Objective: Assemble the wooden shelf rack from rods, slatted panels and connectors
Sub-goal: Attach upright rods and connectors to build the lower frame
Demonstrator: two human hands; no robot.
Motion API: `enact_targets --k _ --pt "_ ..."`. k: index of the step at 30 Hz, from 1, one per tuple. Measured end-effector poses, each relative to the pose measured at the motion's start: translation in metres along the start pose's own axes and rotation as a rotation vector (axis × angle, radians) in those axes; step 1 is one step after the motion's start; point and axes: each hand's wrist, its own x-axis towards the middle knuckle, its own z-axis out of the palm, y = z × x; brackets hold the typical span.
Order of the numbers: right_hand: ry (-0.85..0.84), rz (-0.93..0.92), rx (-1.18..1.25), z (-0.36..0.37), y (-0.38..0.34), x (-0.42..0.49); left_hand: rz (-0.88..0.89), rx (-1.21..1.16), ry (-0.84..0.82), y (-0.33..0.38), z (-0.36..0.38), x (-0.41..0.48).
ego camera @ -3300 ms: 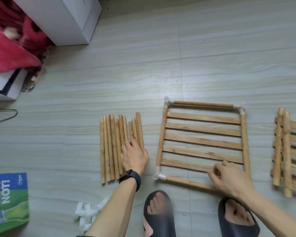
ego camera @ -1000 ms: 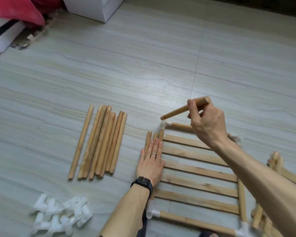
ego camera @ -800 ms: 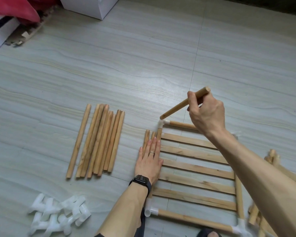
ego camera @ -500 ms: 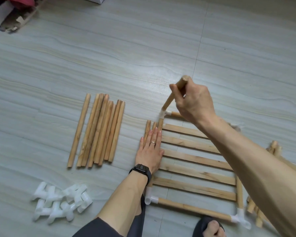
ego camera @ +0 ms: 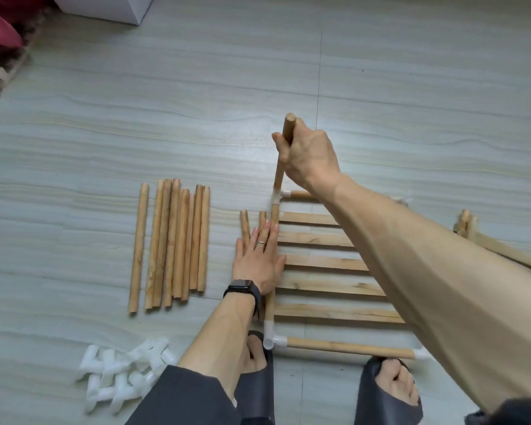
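wood lies all round you on the floor: pale round rods and flat slats with a streaky grain. your right hand (ego camera: 310, 157) is curled in a fist round one rod (ego camera: 279, 176), gripping it just below its blunt, rounded top. the rod stands nearly upright, and its lower end meets the white plastic corner connector (ego camera: 276, 197) at the eleven o'clock corner of the slatted panel (ego camera: 319, 262). whether it is fully seated in the socket cannot be told.

the panel lies flat in front of your feet, its flat slats running from nine to three o'clock inside a frame of round rods. another translucent white elbow (ego camera: 270, 335) caps the seven o'clock corner, with its open round socket facing up.

your left hand (ego camera: 258, 259) lies palm down with the fingers straight and close together. it presses on the panel's nine o'clock edge and covers part of two short rods (ego camera: 244, 222) just beside it. a dark watch (ego camera: 242, 286) bands that wrist and a thin ring (ego camera: 261, 242) sits on one finger.

at nine o'clock from the panel, well apart, the loose rods (ego camera: 175, 240) lie side by side, smooth cylinders of uneven length. at seven o'clock is a heap of white connectors (ego camera: 126, 372), knobbly and matte. a second panel (ego camera: 497, 246) pokes in at three o'clock. the floor (ego camera: 135, 118) is grey tile with wavy streaks.
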Motion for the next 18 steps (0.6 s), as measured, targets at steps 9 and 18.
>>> enact_targets --k 9,18 --pt "0.058 0.008 0.086 0.013 0.007 0.005 -0.117 0.044 0.142 -0.024 -0.010 0.002" --pt "0.277 -0.101 0.256 0.025 0.008 0.011 -0.254 -0.036 0.238 -0.063 -0.052 0.015"
